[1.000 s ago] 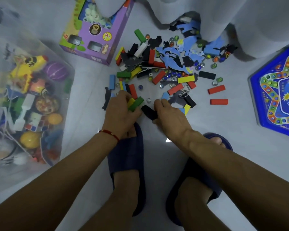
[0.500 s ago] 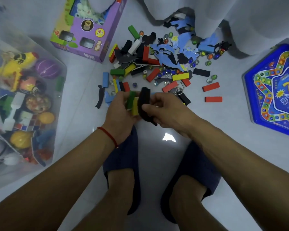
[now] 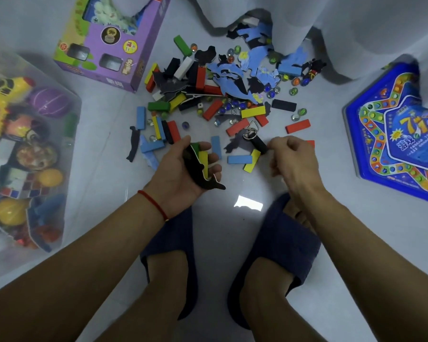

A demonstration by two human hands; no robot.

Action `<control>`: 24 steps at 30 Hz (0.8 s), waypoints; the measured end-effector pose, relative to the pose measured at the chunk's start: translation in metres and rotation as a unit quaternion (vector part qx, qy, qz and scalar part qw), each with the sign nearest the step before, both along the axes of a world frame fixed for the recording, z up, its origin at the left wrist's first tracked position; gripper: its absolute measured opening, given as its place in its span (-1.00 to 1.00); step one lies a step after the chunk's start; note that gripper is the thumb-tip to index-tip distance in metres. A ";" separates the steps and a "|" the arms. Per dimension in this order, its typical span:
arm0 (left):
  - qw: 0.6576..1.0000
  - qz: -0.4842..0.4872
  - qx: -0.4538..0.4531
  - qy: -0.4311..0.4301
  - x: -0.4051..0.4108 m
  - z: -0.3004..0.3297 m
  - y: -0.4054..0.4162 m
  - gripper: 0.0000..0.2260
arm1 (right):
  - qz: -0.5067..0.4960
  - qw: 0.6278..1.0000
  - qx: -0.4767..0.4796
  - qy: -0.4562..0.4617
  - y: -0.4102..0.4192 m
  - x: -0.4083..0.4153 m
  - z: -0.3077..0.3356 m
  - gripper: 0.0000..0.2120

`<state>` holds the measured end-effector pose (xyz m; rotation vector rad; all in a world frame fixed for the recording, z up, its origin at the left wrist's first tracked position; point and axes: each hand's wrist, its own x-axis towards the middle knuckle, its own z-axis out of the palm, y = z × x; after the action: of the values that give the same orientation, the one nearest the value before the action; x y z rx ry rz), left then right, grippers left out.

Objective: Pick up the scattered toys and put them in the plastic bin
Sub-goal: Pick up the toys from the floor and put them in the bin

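Observation:
Coloured wooden blocks, marbles and blue and black foam shapes lie scattered in a pile on the pale floor. My left hand is palm up, holding a black foam shape with a yellow block and a green block under it. My right hand hovers just right of a black cylinder with a metal ring, fingers curled and nothing visibly in them. The clear plastic bin stands at the left, filled with toys.
A purple toy box lies behind the pile on the left. A blue star-shaped game tin sits at the right. White curtain folds hang over the pile's far edge. My feet in dark slippers stand just behind my hands.
My right hand passed the black foam shape to the left hand, then moved away to the right. The left hand turned palm up with the pieces.

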<state>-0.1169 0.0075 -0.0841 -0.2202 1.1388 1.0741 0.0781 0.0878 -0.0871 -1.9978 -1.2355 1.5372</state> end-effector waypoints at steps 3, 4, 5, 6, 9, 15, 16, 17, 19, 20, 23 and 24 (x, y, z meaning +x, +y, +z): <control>1.000 -0.006 0.001 0.016 0.002 -0.001 -0.002 -0.64 | 0.110 0.974 0.142 -0.142 -0.007 0.003 -0.021 -0.54; 1.000 -0.009 0.000 0.019 0.001 -0.001 -0.003 -0.64 | 0.151 0.963 0.164 -0.153 -0.010 -0.001 -0.027 -0.37; 1.000 -0.012 -0.002 0.024 0.001 -0.002 -0.005 -0.64 | 0.190 0.949 0.181 -0.174 -0.013 -0.006 -0.034 -0.23; 0.999 -0.016 -0.004 0.030 0.001 -0.003 -0.006 -0.64 | 0.227 0.930 0.198 -0.210 -0.015 -0.011 -0.042 -0.14; 0.998 -0.026 -0.007 0.048 0.000 -0.003 -0.010 -0.64 | 0.296 0.857 0.258 -0.334 -0.019 -0.020 -0.057 -0.24; 0.998 -0.037 -0.014 0.055 0.000 -0.002 -0.014 -0.64 | 0.358 0.806 0.314 -0.352 -0.013 -0.007 -0.067 -0.53; 0.998 -0.037 -0.017 0.056 0.000 -0.002 -0.014 -0.64 | 0.363 0.801 0.323 -0.349 -0.013 -0.005 -0.068 -0.56; 0.998 -0.037 -0.020 0.056 0.000 -0.002 -0.015 -0.64 | 0.363 0.801 0.329 -0.344 -0.014 -0.003 -0.069 -0.59; 0.998 -0.036 -0.025 0.053 0.002 -0.001 -0.017 -0.65 | 0.360 0.811 0.329 -0.323 -0.017 -0.002 -0.067 -0.65; 0.998 -0.035 -0.027 0.051 0.003 -0.001 -0.017 -0.65 | 0.359 0.817 0.325 -0.311 -0.018 -0.002 -0.066 -0.67; 0.998 -0.033 -0.029 0.048 0.006 0.000 -0.017 -0.64 | 0.366 0.828 0.313 -0.289 -0.019 0.001 -0.063 -0.75; 0.998 -0.032 -0.027 0.044 0.007 0.001 -0.016 -0.64 | 0.366 0.830 0.309 -0.284 -0.019 0.003 -0.062 -0.78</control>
<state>-0.1102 -0.0089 -0.0829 -0.1795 1.2470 1.0052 0.0808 0.0690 -0.1490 -1.6170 -2.5573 0.5408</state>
